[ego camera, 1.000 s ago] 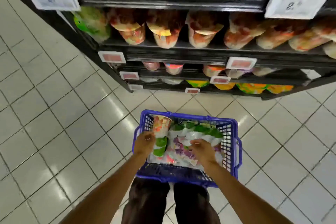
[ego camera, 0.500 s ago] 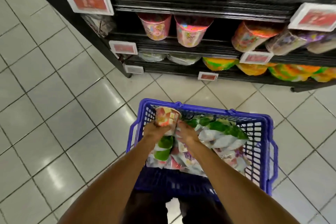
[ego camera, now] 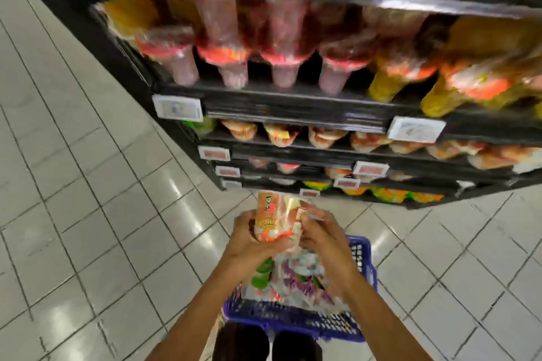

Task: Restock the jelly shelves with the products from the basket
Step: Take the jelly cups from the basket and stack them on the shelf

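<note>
Raised out of basket [ego camera: 293, 321] since previous frame: jelly pack [ego camera: 274, 221], above far rim, gripped between left hand [ego camera: 249, 243] and right hand [ego camera: 325, 239], fingers curled round it.

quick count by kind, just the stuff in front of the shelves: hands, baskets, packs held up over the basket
hands: 2 (left hand, right hand)
basket: 1
pack held up, gripped by both hands: 1, as far as the blur shows
total: 4

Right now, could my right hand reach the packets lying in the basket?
Probably, but not freely: the right hand is holding the jelly pack with the left hand. The packets lie uncovered just below, in the open basket.
</note>
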{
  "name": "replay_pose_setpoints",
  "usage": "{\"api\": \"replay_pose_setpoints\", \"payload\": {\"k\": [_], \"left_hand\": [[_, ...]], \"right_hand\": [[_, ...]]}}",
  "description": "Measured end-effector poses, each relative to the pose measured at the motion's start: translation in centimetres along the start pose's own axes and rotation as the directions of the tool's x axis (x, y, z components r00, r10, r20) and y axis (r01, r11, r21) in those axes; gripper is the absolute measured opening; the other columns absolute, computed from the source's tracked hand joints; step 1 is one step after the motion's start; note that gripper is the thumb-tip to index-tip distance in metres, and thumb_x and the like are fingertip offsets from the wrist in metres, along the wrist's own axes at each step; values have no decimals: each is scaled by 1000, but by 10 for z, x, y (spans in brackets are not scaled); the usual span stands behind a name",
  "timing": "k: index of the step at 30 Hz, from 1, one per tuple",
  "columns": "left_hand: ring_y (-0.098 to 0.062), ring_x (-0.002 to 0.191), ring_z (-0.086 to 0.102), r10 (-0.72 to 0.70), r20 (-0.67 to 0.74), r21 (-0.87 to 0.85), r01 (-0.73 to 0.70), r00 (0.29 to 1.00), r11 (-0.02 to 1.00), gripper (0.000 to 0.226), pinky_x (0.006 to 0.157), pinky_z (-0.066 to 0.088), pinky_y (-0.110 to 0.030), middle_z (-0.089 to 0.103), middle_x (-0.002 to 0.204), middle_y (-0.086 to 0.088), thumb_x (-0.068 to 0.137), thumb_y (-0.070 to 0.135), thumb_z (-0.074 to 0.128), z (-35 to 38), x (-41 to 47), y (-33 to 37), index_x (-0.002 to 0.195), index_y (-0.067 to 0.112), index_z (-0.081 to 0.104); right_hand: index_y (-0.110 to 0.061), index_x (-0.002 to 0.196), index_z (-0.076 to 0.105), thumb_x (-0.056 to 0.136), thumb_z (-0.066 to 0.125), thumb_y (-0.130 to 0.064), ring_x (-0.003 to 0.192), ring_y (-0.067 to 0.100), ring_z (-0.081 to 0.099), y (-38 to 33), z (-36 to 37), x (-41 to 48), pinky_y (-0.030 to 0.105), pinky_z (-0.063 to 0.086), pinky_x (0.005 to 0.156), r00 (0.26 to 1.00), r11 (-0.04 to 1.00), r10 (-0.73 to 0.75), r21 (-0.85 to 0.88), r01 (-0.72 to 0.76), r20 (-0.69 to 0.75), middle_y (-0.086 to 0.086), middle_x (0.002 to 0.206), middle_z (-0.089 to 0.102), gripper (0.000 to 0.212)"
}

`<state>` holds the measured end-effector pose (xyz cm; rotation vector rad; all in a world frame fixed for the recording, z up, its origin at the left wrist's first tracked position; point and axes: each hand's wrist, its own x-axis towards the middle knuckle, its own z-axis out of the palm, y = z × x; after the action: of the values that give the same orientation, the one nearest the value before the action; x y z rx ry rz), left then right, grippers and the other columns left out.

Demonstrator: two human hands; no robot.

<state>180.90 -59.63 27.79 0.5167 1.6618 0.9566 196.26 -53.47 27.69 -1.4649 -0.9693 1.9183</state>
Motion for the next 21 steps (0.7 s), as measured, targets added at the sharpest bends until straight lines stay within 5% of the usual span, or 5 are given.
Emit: {"api": "replay_pose_setpoints", "payload": {"k": [3,5,10,15,21], "left_hand": [[2,92,65,150,-2,-109,-149,989,983,44,76,48,-12,66,108,4,72,42,69,-6,-45,107,109,22,56],[-9,97,65,249,-28,-169,-250,968,953,46,78,51,-19,67,109,-2,76,37,66,-9,-69,169,113,11,56],[-23,101,69,517,-34,-214,-512,855,832,62,71,57,-26,73,108,-4,67,37,84,-17,-135,311,117,15,55],[-21,103,69,708,-74,-222,-704,702,675,81,82,57,-36,72,112,-1,51,49,85,-30,-192,429,122,19,58],[-14,103,69,885,-69,-158,-881,461,446,90,76,57,-25,72,113,7,45,59,89,-58,-262,540,122,25,57]], "right_hand": [[-15,119,64,88,63,-30,107,31,67,-102,9,-39,45,55,92,991,992,-129,-12,129,23,15,118,69,34],[-20,121,64,83,64,-41,110,30,66,-167,17,-66,48,52,97,973,974,-226,-4,226,42,11,121,68,43],[-31,111,70,77,72,-57,98,22,72,-314,34,-134,22,57,71,861,878,-469,4,478,198,6,111,74,43],[-33,102,74,75,76,-43,94,24,73,-436,52,-194,25,57,67,691,721,-681,58,691,242,7,105,75,28],[-19,116,65,85,63,-32,95,22,73,-546,82,-266,27,58,67,480,513,-832,54,857,280,7,103,76,34]]}}
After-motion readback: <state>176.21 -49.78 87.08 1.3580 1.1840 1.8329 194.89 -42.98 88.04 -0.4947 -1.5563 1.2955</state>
